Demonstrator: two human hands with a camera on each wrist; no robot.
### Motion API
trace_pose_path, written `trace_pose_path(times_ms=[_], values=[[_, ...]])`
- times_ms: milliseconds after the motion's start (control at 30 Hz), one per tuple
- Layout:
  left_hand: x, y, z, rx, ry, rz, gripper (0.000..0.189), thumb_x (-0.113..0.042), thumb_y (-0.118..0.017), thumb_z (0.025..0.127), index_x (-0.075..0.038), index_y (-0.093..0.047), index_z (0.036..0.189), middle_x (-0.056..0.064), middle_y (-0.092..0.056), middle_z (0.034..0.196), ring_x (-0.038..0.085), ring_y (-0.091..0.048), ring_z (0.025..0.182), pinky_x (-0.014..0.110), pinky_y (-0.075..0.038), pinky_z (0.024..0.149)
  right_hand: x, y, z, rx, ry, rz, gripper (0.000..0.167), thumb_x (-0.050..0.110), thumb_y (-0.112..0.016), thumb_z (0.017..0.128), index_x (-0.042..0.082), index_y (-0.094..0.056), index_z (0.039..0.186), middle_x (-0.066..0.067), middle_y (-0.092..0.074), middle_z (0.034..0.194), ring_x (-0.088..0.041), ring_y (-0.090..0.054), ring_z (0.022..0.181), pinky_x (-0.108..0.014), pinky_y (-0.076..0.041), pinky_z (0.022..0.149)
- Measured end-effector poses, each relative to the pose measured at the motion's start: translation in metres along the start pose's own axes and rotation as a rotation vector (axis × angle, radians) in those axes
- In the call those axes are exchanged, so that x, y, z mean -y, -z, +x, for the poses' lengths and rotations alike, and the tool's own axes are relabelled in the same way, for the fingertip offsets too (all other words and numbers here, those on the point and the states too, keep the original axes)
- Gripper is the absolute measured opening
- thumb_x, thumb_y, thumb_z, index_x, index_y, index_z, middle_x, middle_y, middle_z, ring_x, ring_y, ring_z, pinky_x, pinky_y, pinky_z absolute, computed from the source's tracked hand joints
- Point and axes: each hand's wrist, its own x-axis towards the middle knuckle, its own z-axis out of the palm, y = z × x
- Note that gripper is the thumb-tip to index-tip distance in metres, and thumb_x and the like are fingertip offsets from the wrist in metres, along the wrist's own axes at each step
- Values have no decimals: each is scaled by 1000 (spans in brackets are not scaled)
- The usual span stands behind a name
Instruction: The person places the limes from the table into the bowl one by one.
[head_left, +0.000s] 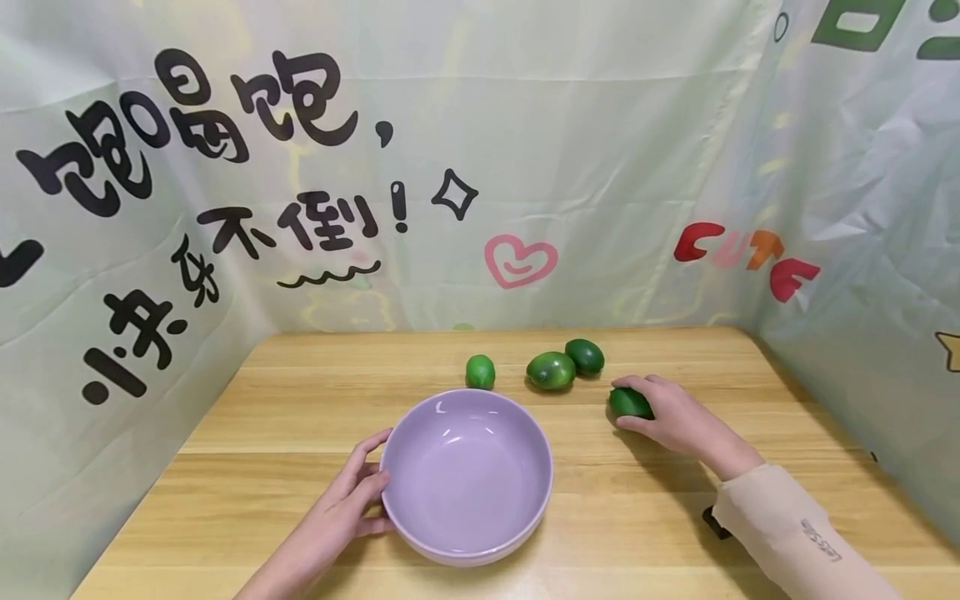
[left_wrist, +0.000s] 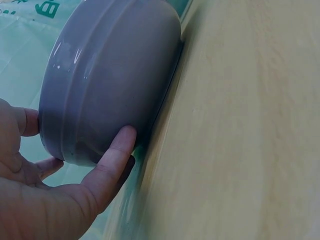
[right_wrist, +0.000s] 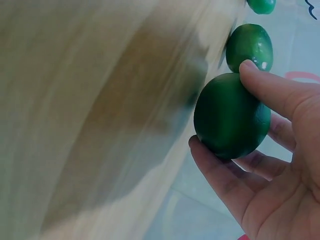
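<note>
On the right, my right hand point(head_left: 675, 417) grips a dark green oval fruit point(right_wrist: 230, 117), its thumb on one side and fingertips on the other. The fruit is smooth and egg-shaped; the hand hides part of it in the head view. A wide lilac bowl point(head_left: 468, 475) stands upright near the front middle of the table, with nothing inside. My left hand point(head_left: 348, 496) holds the bowl at its left side. Its thumb is at the rim and its spread fingers lie round the outer wall, one fingertip point(left_wrist: 126, 136) low near the base.
Behind the bowl lies a small bright green fruit point(head_left: 480, 372). To its right, a larger green fruit point(head_left: 551, 371) touches or overlaps another dark green fruit point(head_left: 585, 357). A small black object point(head_left: 716, 523) shows beside the right sleeve. Printed cloth point(head_left: 600, 167) walls the wooden table point(head_left: 247, 483).
</note>
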Motion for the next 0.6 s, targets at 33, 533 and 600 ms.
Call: trace_pose_path(times_ms=[33,533,600], values=[[0,0,0,4,-4,-1,59,-31,-47,116,-27,-23,170,31,-42,152,35,-65,127,43,-67,98,1,1,0,-1,1,-1,56,26,-84,95,5,-63,143,-26,-68,123,-32,-67,99,-51,-61,80],[0,1,0,5,-6,8,59,-31,-47,116,-25,-22,170,32,-42,153,34,-65,125,42,-67,97,25,15,-2,-49,46,4,54,25,-83,96,12,-64,144,-27,-67,130,-33,-68,102,-47,-62,78],[-1,1,0,8,-9,7,59,-31,-47,116,-25,-22,170,32,-43,153,34,-65,125,42,-67,97,30,18,-3,-55,51,6,53,26,-83,96,12,-64,144,-26,-67,130,-32,-68,102,-46,-62,78]])
